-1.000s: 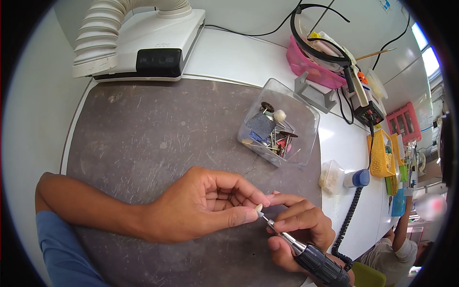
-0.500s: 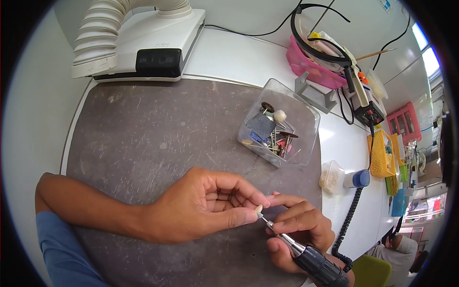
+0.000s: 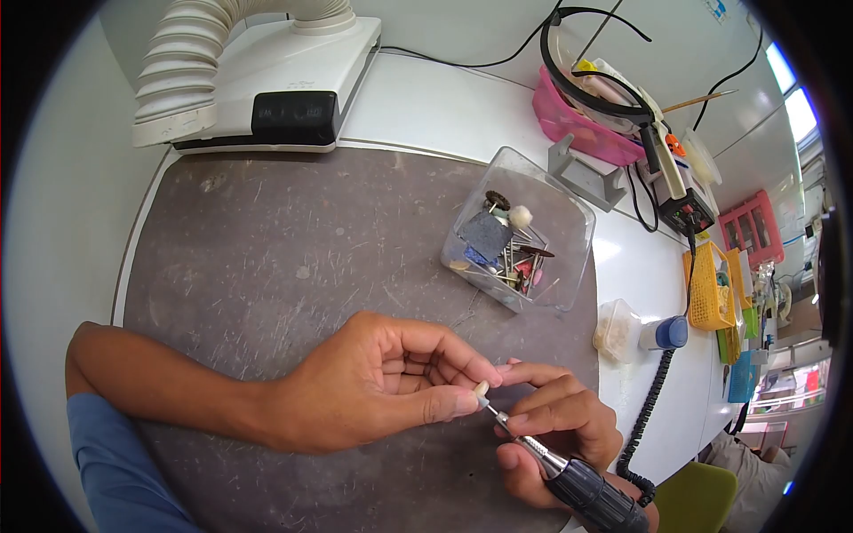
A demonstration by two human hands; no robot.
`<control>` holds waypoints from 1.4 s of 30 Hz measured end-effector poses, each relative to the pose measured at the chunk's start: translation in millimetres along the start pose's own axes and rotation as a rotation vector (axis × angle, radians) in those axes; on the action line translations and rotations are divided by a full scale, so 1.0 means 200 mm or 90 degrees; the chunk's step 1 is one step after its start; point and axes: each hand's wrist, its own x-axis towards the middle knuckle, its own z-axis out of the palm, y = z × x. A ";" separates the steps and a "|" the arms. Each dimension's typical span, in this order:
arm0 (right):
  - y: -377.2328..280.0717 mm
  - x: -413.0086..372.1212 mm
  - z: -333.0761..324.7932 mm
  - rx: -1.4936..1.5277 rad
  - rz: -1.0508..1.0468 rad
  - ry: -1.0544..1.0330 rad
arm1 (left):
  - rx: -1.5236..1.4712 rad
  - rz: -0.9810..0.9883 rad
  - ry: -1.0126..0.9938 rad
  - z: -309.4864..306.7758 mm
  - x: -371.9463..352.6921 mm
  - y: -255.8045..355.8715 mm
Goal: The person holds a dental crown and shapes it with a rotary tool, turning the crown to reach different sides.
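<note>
Between the thumb and fingers of my left hand point(image 3: 404, 386) is a small, cream, tooth-like dental crown point(image 3: 481, 389); part of it is hidden by the fingertips. My right hand point(image 3: 564, 422) is wrapped round a rotary handpiece point(image 3: 569, 475) with a black body and silver nose. Its bur point(image 3: 486, 404), tipped in pale grey-blue, meets the lower side of the crown or lies right against it. The two hands touch at the fingertips, over the brown work mat point(image 3: 267, 258).
Beyond my hands stands a clear plastic box point(image 3: 569, 240) of burs and discs. A white extraction unit point(image 3: 302, 62) with a ribbed hose is at the back left. The handpiece's coiled cord point(image 3: 640, 426) runs along the right, past a blue-capped bottle point(image 3: 666, 332). A person point(image 3: 755, 471) is at far right.
Both hands keep nearly the same place, with the bur still at the crown. The person in the background has shifted lower and to the right.
</note>
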 end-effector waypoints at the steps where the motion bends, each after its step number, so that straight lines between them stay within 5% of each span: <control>1: 0.00 0.00 0.00 -0.002 -0.008 -0.012 | 0.004 0.000 -0.003 0.00 0.00 0.00; 20: 0.01 -0.01 0.01 0.020 0.015 0.041 | -0.007 -0.003 -0.002 0.00 0.00 -0.01; 22: 0.01 -0.01 0.00 0.003 -0.007 -0.042 | 0.002 0.010 -0.004 0.00 0.00 -0.01; 42: 0.01 -0.02 -0.01 -0.002 0.006 -0.042 | -0.004 0.003 0.003 0.00 0.00 0.00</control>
